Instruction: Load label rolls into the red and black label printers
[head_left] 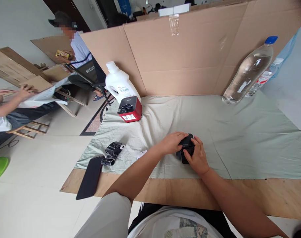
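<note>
Both of my hands close around a small black boxy device (186, 145) that rests on the pale green cloth (239, 132). My left hand (171, 142) grips its left side from above. My right hand (197, 157) holds its right and near side, with fingers over the top. Most of the device is hidden by my fingers. A small white slip (141, 154) lies just left of my left forearm.
A red and black small printer (129, 109) and a white jug (120, 83) stand at the back left. Black rolls (114, 148) and a dark phone (90, 177) lie at the left edge. A large water bottle (249, 71) leans against the cardboard wall (185, 53). Other people sit at the far left.
</note>
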`<state>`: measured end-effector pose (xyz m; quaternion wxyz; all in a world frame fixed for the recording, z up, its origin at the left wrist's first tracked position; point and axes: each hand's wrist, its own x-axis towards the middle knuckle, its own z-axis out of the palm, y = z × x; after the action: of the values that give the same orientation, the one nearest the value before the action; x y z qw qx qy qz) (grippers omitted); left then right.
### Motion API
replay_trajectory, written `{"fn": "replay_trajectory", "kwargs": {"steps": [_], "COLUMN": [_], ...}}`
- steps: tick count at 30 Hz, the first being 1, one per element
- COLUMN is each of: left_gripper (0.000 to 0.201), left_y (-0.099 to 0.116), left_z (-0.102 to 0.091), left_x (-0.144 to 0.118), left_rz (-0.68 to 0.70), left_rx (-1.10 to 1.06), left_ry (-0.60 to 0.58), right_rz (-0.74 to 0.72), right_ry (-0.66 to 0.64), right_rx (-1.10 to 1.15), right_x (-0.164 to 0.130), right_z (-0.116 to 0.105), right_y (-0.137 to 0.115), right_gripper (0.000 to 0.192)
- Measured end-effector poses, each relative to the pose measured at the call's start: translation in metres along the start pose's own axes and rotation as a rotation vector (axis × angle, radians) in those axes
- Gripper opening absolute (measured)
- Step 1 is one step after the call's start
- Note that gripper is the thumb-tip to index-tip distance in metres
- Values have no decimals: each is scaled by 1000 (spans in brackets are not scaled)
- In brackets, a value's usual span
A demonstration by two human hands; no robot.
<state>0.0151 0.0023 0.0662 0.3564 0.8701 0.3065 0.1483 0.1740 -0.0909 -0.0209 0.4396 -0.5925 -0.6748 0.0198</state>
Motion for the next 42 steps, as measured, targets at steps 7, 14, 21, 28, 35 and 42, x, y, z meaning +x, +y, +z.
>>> {"fn": "replay_trajectory", "kwargs": {"steps": [7,14,21,28,35,42], "left_gripper": [59,53,64,81,82,81], "left_y": [15,3,-31,-49,-47,-48], "left_z": [3,1,21,15,15,15], "left_x": [11,-6,-15,-3,2,3], "left_rz": [-52,-10,-429,-483,-548,-560], "left_rx": [144,64,-390,-906,-879,-870], "left_ry": [-102,18,138,-74,-40,-5], "right_rz": [23,-76,-219,-233,-286,-436], "right_ry": [-16,-59,-549,-734,-769,-612], "right_rx": [-10,-65,-235,-219,-312,-419], "right_x": [0,22,73,95,98,85], "right_z": [-3,-22,-40,-44,-44,-42], "right_y": [-3,4,20,18,8,-4], "right_gripper": [52,32,49,53,55,51]}}
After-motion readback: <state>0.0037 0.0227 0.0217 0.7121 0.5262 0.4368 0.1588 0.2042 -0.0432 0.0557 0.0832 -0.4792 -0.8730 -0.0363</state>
